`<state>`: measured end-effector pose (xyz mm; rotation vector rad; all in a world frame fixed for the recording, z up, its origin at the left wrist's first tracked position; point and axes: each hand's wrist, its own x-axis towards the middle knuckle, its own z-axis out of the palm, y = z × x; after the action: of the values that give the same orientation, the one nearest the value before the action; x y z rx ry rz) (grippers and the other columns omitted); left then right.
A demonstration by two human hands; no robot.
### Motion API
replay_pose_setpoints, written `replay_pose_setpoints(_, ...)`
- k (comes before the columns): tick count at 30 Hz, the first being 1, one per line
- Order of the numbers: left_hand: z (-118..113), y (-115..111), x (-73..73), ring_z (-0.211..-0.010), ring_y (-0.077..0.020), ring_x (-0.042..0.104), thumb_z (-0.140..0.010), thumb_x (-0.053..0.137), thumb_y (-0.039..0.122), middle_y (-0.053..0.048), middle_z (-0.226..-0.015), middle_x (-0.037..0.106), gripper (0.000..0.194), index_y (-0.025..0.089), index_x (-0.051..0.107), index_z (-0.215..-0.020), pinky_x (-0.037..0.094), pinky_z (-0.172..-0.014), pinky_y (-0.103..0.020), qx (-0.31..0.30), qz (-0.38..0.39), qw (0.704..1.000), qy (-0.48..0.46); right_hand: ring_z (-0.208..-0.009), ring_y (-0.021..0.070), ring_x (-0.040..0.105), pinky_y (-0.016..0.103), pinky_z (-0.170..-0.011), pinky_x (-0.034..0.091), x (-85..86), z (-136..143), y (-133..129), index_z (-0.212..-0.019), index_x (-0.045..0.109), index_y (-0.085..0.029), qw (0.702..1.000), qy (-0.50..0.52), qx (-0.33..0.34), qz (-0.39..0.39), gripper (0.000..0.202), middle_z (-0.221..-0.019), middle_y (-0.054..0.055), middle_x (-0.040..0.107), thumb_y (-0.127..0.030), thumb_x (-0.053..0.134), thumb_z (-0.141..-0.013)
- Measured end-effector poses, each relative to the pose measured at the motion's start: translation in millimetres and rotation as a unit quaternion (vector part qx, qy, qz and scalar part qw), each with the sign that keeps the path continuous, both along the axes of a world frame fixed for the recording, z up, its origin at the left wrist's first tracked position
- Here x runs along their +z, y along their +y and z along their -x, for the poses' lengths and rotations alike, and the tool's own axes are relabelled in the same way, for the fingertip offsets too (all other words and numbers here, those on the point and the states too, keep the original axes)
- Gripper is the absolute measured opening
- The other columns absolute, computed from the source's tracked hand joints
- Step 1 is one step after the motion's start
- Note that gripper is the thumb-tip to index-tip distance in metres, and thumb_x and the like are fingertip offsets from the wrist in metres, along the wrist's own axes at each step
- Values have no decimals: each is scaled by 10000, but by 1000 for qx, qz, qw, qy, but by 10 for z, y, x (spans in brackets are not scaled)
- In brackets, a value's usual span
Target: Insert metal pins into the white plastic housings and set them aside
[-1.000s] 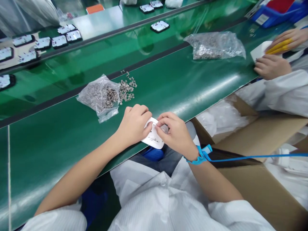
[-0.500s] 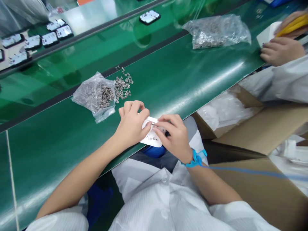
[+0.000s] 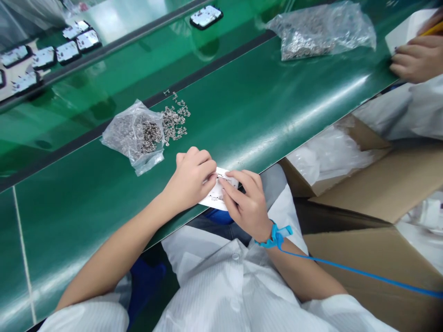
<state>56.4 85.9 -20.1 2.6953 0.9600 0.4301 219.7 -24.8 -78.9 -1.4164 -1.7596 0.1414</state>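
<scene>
Left hand: the left hand (image 3: 192,177) is curled over the white plastic piece (image 3: 216,196), pinning its far end.
Right hand: the right hand (image 3: 246,203) pinches the piece's other end with its fingertips (image 3: 226,182).
Piece: sits on the near edge of the green bench (image 3: 259,110).
Beside: a clear bag of small metal parts (image 3: 136,136), just beyond the left hand, spilling loose bits.
Wrist: a blue strap (image 3: 275,236) on the right.

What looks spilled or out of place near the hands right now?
Small metal parts have spilled out of the open bag onto the green belt, loose beside its mouth. The white piece under the left hand and right hand overhangs the belt's near edge. Nothing looks damaged.
</scene>
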Motion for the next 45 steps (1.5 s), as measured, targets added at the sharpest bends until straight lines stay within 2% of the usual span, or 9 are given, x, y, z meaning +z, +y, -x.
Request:
replay_pose_setpoints(12, -38, 10, 57, -836, -204, 500, -883, 566, 130, -34, -793, 630, 195, 185, 501, -707, 216, -713, -387, -5, 29, 999, 36, -1153, 312, 603, 523, -977, 535, 22, -66, 56, -1251, 706, -263, 996, -81, 31, 5, 343, -1250, 111, 690, -153, 577, -953)
replay_pose_setpoints(17, -52, 10, 51, -851, -205, 519, -858, 572, 116, -31, -801, 642, 172, 183, 515, -710, 220, -724, -387, 4, 34, 999, 38, -1039, 247, 680, 440, -926, 570, 102, -180, 111, -1114, 744, -261, 999, 41, 26, -10, 261, -1125, 75, 748, -156, 549, -976)
replay_pose_setpoints(20, -45, 11, 60, -880, -215, 535, -839, 579, 121, -35, -835, 658, 119, 185, 548, -742, 225, -734, -388, 9, 27, 998, 50, -904, 210, 700, 376, -828, 562, 182, -321, 473, -993, 740, -234, 996, 88, 19, 12, 205, -973, 55, 758, -183, 542, -987)
replay_pose_setpoints(23, -17, 27, 97, -875, -220, 546, -830, 592, 149, -38, -831, 658, 97, 184, 563, -745, 229, -731, -382, 12, 39, 996, 76, -879, 215, 678, 364, -812, 532, 231, -370, 1153, -975, 730, -213, 995, 9, 65, 73, 147, -974, 61, 747, -187, 588, -950)
replay_pose_setpoints(26, 18, 49, 122, -851, -216, 556, -812, 597, 148, -38, -809, 653, 95, 182, 560, -730, 227, -716, -371, 18, 58, 994, 91, -935, 229, 649, 364, -845, 499, 248, -243, 1893, -1058, 716, -177, 984, -76, 116, 116, 191, -1065, 85, 724, -117, 614, -908)
replay_pose_setpoints(29, 40, 62, 101, -842, -215, 566, -796, 589, 140, -41, -805, 651, 98, 180, 547, -717, 229, -707, -369, 14, 58, 994, 89, -1006, 241, 626, 358, -869, 471, 233, -43, 2381, -1085, 703, -158, 979, -115, 120, 116, 182, -1109, 103, 694, -114, 615, -932)
replay_pose_setpoints(32, 44, 70, 51, -840, -215, 574, -797, 575, 138, -44, -810, 651, 93, 181, 543, -721, 238, -708, -374, 4, 53, 995, 84, -1037, 238, 618, 338, -849, 454, 188, 101, 2542, -1101, 694, -170, 980, -133, 111, 95, 150, -1146, 94, 671, -167, 601, -984)
replay_pose_setpoints(38, 17, 82, 3, -853, -220, 591, -818, 558, 141, -48, -800, 644, 104, 181, 537, -723, 266, -721, -382, 1, 39, 995, 95, -969, 229, 623, 321, -785, 436, 72, 214, 2575, -1037, 680, -208, 972, -196, 65, 109, 175, -1162, 72, 645, -221, 507, -1056)
replay_pose_setpoints(45, 34, 56, 42, -882, -235, 615, -816, 541, 167, -61, -832, 666, 93, 186, 520, -728, 272, -726, -397, 11, 23, 993, 119, -981, 258, 617, 346, -830, 459, -26, 184, 2612, -1082, 666, -177, 983, -150, 46, 97, 177, -1111, 117, 669, -173, 496, -1034)
